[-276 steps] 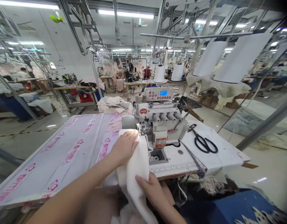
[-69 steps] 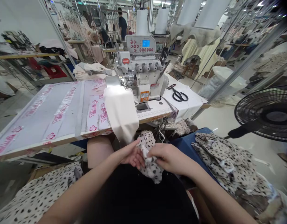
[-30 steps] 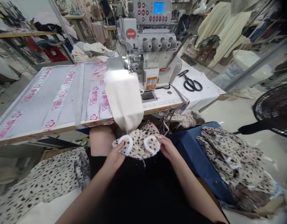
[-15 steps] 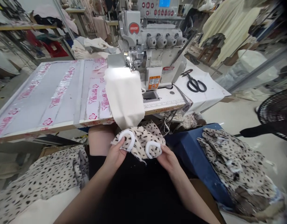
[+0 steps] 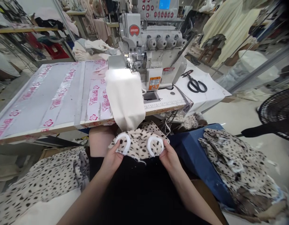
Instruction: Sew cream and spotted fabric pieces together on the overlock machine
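A cream fabric piece with black spots (image 5: 138, 145) is stretched between my hands above my lap. Two white curved trims show on it, one near each end. My left hand (image 5: 113, 157) pinches its left end, thumb on top beside the left trim. At the opposite end my right hand (image 5: 167, 154) grips the edge by the right trim. Just beyond, a plain cream cloth (image 5: 125, 97) lies under the presser area of the sewing machine (image 5: 156, 50) and hangs over the table edge, close to the spotted fabric.
Black scissors (image 5: 196, 85) lie on a white sheet right of the machine. Spotted fabric (image 5: 48, 178) is heaped at lower left. More spotted pieces (image 5: 238, 162) rest on a blue surface (image 5: 196, 153) at right, near a black fan (image 5: 278, 112). The taped tabletop (image 5: 53, 93) extends left.
My hands have moved slightly apart, drawing the spotted fabric wider and flatter. Both white trims now show more fully. The cloth at the machine stays put.
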The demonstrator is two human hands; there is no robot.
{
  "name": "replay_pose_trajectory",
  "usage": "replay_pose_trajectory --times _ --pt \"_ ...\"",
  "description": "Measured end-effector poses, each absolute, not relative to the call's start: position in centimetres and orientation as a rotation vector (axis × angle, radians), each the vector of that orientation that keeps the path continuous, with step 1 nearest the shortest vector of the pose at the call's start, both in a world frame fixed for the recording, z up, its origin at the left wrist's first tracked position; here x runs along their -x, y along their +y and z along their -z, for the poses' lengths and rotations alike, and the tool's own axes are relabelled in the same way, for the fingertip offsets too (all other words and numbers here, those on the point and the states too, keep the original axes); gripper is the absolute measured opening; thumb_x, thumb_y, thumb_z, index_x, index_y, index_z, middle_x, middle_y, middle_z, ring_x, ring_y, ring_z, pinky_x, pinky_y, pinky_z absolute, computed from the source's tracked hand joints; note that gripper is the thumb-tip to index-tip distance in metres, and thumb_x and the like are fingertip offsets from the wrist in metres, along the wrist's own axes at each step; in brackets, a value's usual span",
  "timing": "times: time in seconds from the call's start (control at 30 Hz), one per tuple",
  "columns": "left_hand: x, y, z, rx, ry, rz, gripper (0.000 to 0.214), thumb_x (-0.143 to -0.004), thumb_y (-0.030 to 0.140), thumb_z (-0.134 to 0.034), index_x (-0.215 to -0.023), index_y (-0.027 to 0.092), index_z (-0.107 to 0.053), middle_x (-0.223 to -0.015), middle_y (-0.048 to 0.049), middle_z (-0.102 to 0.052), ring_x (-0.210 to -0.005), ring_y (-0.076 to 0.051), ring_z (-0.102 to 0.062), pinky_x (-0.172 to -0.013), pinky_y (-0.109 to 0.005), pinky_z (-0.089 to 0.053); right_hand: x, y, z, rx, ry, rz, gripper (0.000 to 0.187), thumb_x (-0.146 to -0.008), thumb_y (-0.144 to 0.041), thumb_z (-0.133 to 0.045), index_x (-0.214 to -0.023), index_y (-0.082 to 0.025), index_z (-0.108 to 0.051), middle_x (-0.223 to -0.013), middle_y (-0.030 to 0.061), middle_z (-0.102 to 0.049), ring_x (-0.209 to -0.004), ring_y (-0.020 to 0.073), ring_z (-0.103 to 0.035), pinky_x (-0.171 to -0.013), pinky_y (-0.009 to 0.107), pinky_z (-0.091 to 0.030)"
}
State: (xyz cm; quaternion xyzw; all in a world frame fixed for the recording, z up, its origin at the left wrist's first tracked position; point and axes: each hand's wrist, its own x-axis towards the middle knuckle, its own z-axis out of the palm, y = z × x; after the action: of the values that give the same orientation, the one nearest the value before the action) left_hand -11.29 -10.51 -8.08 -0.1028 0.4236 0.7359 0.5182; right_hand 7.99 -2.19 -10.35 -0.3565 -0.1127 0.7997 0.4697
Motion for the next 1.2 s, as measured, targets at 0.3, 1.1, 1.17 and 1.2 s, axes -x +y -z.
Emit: replay_pose_trajectory --times 0.3,1.1,1.17,1.2 --pt "6.9 -11.5 10.6 0.3 0.661 -1.225 0.036 -0.082 0.043 -0.05 -0.101 0.014 -0.058 -0.095 -0.0097 -0.064 -0.085 -0.02 -0.062 -0.073 -0.033 -0.051 -7.0 -4.0 10.6 0.87 -0.237 -2.104 0.018 -0.073 -0.027 -0.064 -0.086 -0.015 -0.067 -0.085 0.0048 -0.071 -0.085 0.0184 -0.065 -0.085 0.032 -0.05" --pt "5.9 -11.9 6.8 0.035 0.797 -1.449 0.058 -0.059 0.006 -0.073 -0.112 0.018 -0.053 -0.104 -0.0096 -0.063 -0.105 -0.03 -0.054 -0.091 -0.043 -0.046 -6.2 -6.6 7.9 0.965 -0.381 -1.93 0.036 -0.065 -0.019 -0.072 -0.099 -0.024 -0.061 -0.087 -0.001 -0.069 -0.087 0.0183 -0.063 -0.088 0.038 -0.047" --pt "5.6 -12.0 6.7 0.023 0.933 -1.518 0.063 -0.057 0.004 -0.073 -0.115 0.018 -0.052 -0.104 -0.009 -0.063 -0.104 -0.03 -0.055 -0.089 -0.043 -0.048 -6.4 -6.7 8.0 0.943 -0.382 -2.009 0.034 -0.065 -0.02 -0.071 -0.097 -0.024 -0.062 -0.089 -0.0003 -0.069 -0.09 0.019 -0.062 -0.088 0.037 -0.047" --pt "5.6 -12.1 6.7 0.013 1.002 -1.553 0.064 -0.058 0.005 -0.073 -0.116 0.019 -0.051 -0.104 -0.0086 -0.063 -0.103 -0.029 -0.056 -0.088 -0.043 -0.048 -6.5 -6.7 8.1 0.929 -0.372 -2.076 0.031 -0.065 -0.023 -0.071 -0.095 -0.022 -0.063 -0.09 0.0004 -0.069 -0.091 0.0197 -0.062 -0.088 0.037 -0.047"
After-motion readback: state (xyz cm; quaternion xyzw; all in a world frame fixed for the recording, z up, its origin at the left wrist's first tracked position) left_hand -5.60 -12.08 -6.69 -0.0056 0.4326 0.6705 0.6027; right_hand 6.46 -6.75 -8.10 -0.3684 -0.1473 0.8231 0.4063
